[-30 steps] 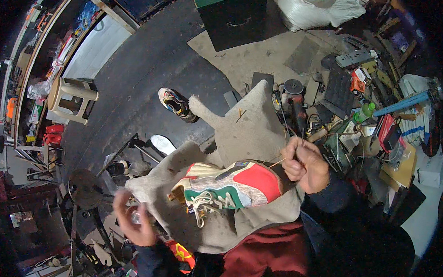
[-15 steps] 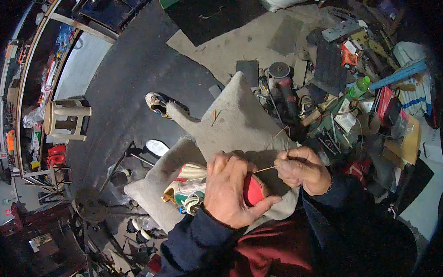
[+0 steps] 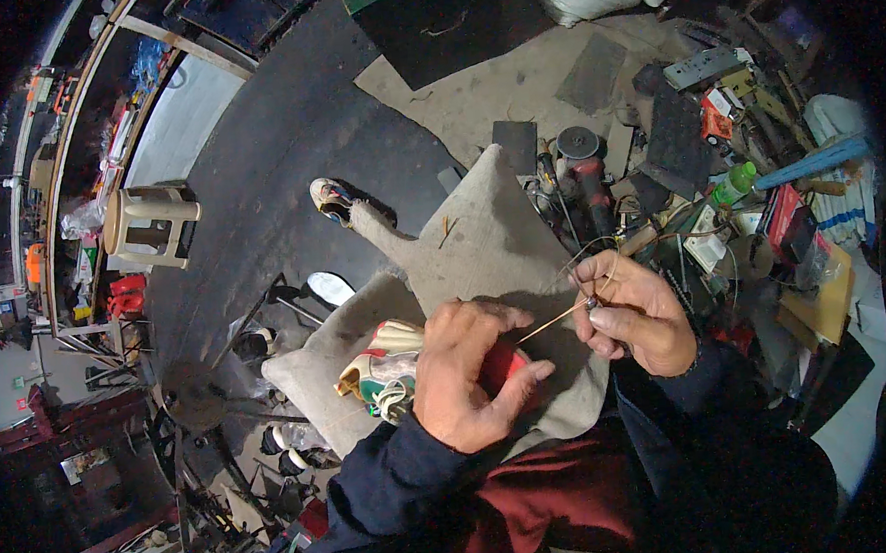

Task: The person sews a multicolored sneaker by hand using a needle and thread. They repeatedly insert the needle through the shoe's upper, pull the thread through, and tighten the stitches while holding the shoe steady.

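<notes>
My left hand (image 3: 464, 381) is wrapped over a shoe (image 3: 396, 344) in white, green and red that lies on the grey cloth (image 3: 457, 261) across my lap. The shoe's laces and tan edge stick out on the left; a red part (image 3: 501, 364) shows between my thumb and fingers. From there a tan thread (image 3: 549, 324) runs taut to my right hand (image 3: 640, 316), whose fingers pinch it, with more thread looping above. A small dark piece, too small to name, shows at those fingertips. My left palm hides the shoe's middle.
An angle grinder (image 3: 588, 174) lies beyond my lap, beside piled tools, boxes and a green bottle (image 3: 734, 183) on the right. At the left stand a beige plastic stool (image 3: 152, 227) and shelves. A dark box (image 3: 440, 26) is at the far side.
My right hand has moved right and slightly up, away from the shoe, and the thread between has lengthened. My left hand keeps its hold on the shoe. The whole view has shifted slightly.
</notes>
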`<state>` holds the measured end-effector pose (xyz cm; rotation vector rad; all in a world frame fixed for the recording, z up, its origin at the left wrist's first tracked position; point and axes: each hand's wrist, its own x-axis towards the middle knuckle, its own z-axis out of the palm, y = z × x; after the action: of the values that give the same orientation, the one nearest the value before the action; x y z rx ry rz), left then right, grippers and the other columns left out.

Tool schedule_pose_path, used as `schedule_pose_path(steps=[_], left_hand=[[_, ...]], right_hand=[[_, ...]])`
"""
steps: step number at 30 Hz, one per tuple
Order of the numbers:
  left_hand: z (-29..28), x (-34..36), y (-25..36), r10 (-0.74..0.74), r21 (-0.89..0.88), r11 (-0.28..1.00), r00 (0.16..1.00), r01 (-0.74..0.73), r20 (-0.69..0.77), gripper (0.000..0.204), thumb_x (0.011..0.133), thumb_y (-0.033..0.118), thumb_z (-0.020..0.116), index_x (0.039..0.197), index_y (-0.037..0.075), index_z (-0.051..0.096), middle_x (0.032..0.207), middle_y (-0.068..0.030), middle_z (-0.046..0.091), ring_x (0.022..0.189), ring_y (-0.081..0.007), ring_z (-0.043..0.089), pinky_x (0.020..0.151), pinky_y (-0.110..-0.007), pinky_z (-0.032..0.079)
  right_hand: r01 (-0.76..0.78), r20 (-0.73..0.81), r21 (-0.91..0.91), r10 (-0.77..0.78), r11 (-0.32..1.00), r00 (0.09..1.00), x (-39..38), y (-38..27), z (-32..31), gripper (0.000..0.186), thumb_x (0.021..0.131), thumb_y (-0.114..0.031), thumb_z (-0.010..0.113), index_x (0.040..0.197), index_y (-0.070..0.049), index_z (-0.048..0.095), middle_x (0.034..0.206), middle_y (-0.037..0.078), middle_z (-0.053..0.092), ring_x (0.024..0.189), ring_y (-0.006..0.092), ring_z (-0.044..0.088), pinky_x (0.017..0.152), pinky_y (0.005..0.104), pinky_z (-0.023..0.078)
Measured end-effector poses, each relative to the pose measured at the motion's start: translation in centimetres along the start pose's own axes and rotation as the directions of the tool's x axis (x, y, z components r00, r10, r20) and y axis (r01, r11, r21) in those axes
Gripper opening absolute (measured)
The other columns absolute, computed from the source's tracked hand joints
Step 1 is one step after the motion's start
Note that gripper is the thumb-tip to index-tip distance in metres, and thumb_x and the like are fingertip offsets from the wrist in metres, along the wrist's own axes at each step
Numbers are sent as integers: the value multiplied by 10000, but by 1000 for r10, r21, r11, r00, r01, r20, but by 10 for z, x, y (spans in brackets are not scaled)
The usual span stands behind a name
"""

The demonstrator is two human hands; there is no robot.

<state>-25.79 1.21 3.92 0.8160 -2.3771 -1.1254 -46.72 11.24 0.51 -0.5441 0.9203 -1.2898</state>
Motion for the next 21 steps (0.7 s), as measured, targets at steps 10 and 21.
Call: schedule_pose_path(steps=[10,21], left_hand=[[8,1,1,59,72,996,992,-51,-110,83,758,17,699,834,50,695,756,-105,582,757,-316,547,685,-381,440],[9,-3,-8,54,114,993,988,-38,-145,141,703,-37,624,809,53,645,757,-125,565,761,-345,540,664,-397,444]], right_hand=[[41,-19,-260,-47,965,999,-10,-9,6,357,977,-149,579,1295,6,528,835,79,671,549,49,487,525,202,390],[-54,-112,-162,36,985,993,-5,1,8,216,981,-214,605,1089,-31,642,772,35,643,538,39,490,481,192,352]])
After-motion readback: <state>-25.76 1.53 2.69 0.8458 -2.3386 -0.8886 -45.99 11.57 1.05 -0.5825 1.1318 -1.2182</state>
